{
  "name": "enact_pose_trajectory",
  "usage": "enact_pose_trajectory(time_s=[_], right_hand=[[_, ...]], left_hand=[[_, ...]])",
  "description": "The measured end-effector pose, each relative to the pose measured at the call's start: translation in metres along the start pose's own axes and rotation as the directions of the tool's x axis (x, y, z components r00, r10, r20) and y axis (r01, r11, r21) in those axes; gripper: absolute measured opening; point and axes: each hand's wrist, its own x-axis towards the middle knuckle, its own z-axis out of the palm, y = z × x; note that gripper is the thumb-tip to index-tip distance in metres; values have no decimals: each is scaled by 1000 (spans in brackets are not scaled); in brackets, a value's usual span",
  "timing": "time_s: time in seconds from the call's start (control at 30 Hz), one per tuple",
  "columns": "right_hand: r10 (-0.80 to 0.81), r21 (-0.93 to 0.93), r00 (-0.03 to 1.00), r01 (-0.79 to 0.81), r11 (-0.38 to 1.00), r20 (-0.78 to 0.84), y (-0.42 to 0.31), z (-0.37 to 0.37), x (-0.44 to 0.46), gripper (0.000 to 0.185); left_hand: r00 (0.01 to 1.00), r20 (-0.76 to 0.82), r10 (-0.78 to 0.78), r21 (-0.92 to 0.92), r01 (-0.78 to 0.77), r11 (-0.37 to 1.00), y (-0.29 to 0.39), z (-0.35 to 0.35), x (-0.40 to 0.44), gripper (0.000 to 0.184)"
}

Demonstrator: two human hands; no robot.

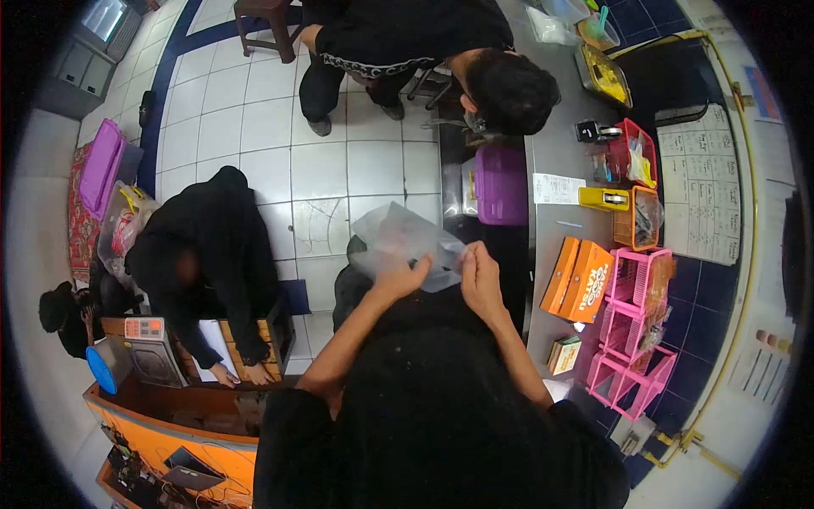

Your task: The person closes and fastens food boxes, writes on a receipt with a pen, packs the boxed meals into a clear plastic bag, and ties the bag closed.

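Note:
A translucent, whitish plastic bag (386,222) is spread out in front of my body, between my two hands. My left hand (402,273) grips its near left part, thumb on the outside; the fingers show only dimly through the plastic. At the bag's right edge, my right hand (482,278) pinches the film between thumb and fingers. What the bag contains, if anything, I cannot make out.
On my right, a metal counter (555,222) carries orange boxes (585,280), pink stacked baskets (632,331) and a tape dispenser (604,198). A purple-lidded box (502,187) stands beside it. One person (407,34) bends ahead; another (208,254) leans over a desk leftward.

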Motion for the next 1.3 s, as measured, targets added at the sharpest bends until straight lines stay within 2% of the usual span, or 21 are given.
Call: enact_pose_trajectory(time_s=[0.07, 0.13, 0.17, 0.27, 0.3, 0.33, 0.4, 0.43, 0.53, 0.57, 0.67, 0.7, 0.73, 0.8, 0.83, 0.93, 1.0, 1.1, 1.17, 1.27, 1.3], right_hand=[[-19, 17, 999, 19, 1000, -38, 5, -2, 0, 21], [-53, 32, 997, 54, 998, -54, 9, -3, 2, 23], [-69, 35, 997, 71, 997, -43, 9, -4, 2, 24], [-102, 56, 995, 102, 993, -8, 6, -6, 0, 27], [-103, 71, 995, 103, 992, 5, 4, -6, -1, 28], [-103, 84, 994, 101, 991, 19, 3, -7, -2, 29], [-118, -39, 991, 120, 992, 60, 0, -10, -3, 30], [-120, -100, 989, 128, 987, 85, 0, -12, -4, 31], [-60, -114, 997, 64, 991, 37, 12, -14, -2, 33], [-85, -176, 995, 93, 980, 54, 16, -20, 2, 29], [-170, -279, 983, 181, 943, 65, 8, -29, 12, 19], [-149, -352, 985, 172, 920, 90, 10, -32, 15, 14], [-173, -372, 980, 198, 907, 99, 14, -32, 18, 13], [-254, -412, 961, 278, 868, 113, 11, -26, 20, 16], [-261, -413, 953, 302, 859, 155, 5, -21, 18, 17], [-298, -398, 912, 394, 828, 282, 0, -6, 19, 21], [-324, -369, 870, 458, 808, 371, 6, 3, 22, 22], [-141, -243, 831, 314, 918, 538, -5, 7, 21, 20], [-35, -202, 735, 231, 952, 677, 3, 2, 18, 18], [221, -154, 530, -168, 974, 819, -4, 1, 18, 17], [177, 32, 605, -319, 947, 777, 4, 6, 11, 18]], left_hand=[[998, -65, -25, 122, 33, 992, 17, -15, 25, 90], [996, -46, -78, 17, 79, 997, 24, -24, 33, 107], [997, -27, -78, -12, 78, 997, 29, -29, 37, 109], [986, 97, 137, 36, -141, 989, 33, -39, 47, 107], [975, 113, 189, -10, -189, 982, 49, -47, 48, 76], [961, 165, 221, -3, -223, 975, 43, -46, 47, 65], [924, 263, 279, 5, -291, 957, 31, -45, 50, 44], [955, 213, 207, -141, -180, 974, 32, -39, 46, 22], [957, 247, 151, -367, -52, 929, 29, -42, 44, 17], [960, 243, 142, -397, -35, 917, 30, -47, 42, 14], [925, 381, 8, -291, 111, 950, 41, -61, 37, 12], [942, 326, 85, -345, 34, 938, 36, -58, 33, 13], [927, 369, 72, -309, 49, 950, 36, -61, 30, 15], [892, 448, 53, -239, 63, 969, 37, -69, 30, 19], [915, 399, 66, -293, 58, 954, 38, -67, 26, 25], [886, 463, 30, -250, 98, 963, 31, -72, 20, 25], [907, 418, -47, -250, 165, 954, 25, -78, 16, 21], [921, 352, -164, -314, 282, 907, 19, -88, 14, 16], [926, 306, -222, -313, 319, 895, 2, -87, 9, 13], [915, 304, -267, -304, 359, 882, 5, -97, 18, 13], [900, 330, -286, -252, 376, 891, 6, -99, 23, 14]])
